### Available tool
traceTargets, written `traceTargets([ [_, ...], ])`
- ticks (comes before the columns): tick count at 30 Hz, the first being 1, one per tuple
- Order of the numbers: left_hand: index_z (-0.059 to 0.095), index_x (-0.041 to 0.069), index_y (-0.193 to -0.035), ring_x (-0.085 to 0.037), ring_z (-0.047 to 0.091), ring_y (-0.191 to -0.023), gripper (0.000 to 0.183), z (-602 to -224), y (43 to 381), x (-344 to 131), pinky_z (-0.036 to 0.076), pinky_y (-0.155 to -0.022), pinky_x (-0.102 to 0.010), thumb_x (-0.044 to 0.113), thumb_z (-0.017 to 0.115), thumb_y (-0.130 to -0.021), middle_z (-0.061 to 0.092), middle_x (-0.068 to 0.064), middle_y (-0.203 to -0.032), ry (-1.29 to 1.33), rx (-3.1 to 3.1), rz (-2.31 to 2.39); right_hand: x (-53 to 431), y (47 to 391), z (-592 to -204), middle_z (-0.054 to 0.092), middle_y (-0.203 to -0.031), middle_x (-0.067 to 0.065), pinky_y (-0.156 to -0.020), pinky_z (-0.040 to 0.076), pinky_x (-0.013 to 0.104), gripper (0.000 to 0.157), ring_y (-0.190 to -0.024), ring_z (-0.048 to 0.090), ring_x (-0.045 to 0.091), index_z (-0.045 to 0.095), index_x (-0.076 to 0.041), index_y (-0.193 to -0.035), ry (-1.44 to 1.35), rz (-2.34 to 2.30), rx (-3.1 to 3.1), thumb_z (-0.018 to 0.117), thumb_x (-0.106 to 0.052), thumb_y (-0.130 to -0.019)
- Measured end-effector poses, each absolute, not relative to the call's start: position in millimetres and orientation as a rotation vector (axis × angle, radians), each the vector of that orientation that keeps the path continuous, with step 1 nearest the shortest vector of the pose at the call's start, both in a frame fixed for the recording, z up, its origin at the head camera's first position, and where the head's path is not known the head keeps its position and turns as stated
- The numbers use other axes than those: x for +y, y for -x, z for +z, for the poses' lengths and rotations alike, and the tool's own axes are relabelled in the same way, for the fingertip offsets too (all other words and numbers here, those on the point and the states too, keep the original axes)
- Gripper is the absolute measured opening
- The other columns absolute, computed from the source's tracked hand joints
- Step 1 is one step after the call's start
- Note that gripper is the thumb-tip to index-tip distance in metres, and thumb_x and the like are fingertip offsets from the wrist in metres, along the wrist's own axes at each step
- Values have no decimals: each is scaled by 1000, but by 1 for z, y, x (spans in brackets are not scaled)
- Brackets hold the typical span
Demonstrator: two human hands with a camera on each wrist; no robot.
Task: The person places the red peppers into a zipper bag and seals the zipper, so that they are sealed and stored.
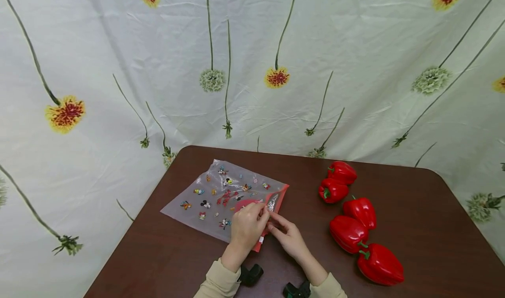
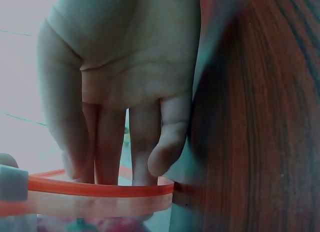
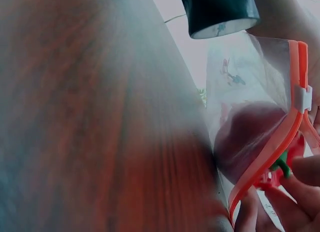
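Observation:
A clear zip bag (image 1: 221, 188) with cartoon figures lies on the table, its orange-edged mouth toward the right. Inside it is a red bell pepper (image 3: 250, 137), its green stem (image 3: 283, 164) showing at the mouth in the right wrist view. My left hand (image 1: 247, 223) holds the bag's edge, fingers reaching down into the opening past the orange rim (image 2: 110, 188). Facing it, my right hand (image 1: 291, 240) grips the same edge, with fingers (image 3: 290, 207) close to the stem. A white slider (image 3: 302, 98) sits on the zip track.
Several red bell peppers (image 1: 349, 233) lie to the right of the bag on the dark brown table (image 1: 300, 175). Behind the table hangs a white flower-print cloth (image 1: 252, 105). Black wrist devices (image 1: 251, 275) are on both wrists.

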State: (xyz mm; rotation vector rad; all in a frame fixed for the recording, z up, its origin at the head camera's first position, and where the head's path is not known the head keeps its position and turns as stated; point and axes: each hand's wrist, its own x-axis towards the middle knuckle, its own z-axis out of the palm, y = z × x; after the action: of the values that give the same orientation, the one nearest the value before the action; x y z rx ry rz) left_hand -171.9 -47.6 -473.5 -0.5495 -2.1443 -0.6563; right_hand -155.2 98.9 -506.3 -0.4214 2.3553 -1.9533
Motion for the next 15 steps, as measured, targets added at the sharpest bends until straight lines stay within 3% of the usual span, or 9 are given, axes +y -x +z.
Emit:
traceTargets([
  [8,70,6,-75,-12,56,-49,5,-474,172,-48,44,-43,-24,9,73,-73,63,-1,-65,534,-2141,-635,100,154,-504,49,-133,23,-96,38,25,46,-122,45,27,42,6,-137,577,-1890,2192,53,-11,-95],
  [15,71,8,-75,-11,53,-47,6,-474,172,-50,42,-42,-22,10,75,-73,62,0,-63,518,-2166,-610,105,155,-503,53,-126,27,-88,46,24,41,-116,52,34,44,11,-131,549,-2014,2084,53,-7,-95],
])
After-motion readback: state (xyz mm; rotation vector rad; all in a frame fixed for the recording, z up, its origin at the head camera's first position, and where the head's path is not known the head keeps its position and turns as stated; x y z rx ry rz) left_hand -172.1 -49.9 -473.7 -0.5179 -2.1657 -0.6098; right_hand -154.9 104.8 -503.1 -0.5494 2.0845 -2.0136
